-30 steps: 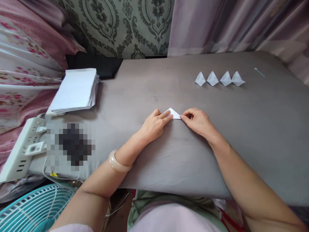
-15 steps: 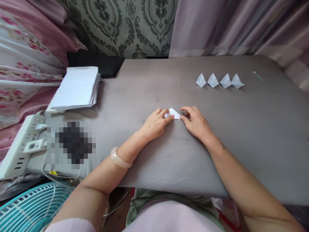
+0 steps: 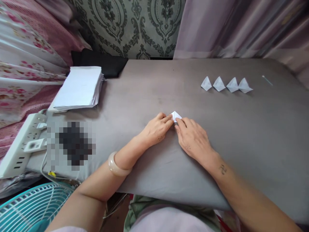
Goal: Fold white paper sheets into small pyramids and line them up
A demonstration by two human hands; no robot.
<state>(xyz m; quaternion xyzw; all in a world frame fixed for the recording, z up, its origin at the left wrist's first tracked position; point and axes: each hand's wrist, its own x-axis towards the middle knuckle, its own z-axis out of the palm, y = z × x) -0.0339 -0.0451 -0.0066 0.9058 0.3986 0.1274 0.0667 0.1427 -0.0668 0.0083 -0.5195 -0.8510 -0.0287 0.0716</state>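
A small folded piece of white paper (image 3: 177, 115) lies on the grey cloth-covered table (image 3: 145, 87), its peak pointing away from me and a crease running down its middle. My left hand (image 3: 158, 129) has its fingers closed on the paper's left side. From the right, my right hand (image 3: 193, 137) presses bent fingers onto the paper's right and near edge. Fingertips of both hands cover the lower part of the paper. Farther back on the right stand several folded white paper shapes (image 3: 219, 84) in a row, two of them touching.
A thick stack of white paper (image 3: 79, 87) sits at the back left, before a black cloth (image 3: 98, 62). At the left edge are a white power strip (image 3: 21, 141) and a pixelated dark object (image 3: 76, 143). A turquoise fan (image 3: 36, 209) stands below. A thin stick (image 3: 267, 80) lies far right.
My right hand has moved left and turned palm-down, its fingers now on the paper. The paper shows a central crease and a narrower outline. The view has shifted slightly.
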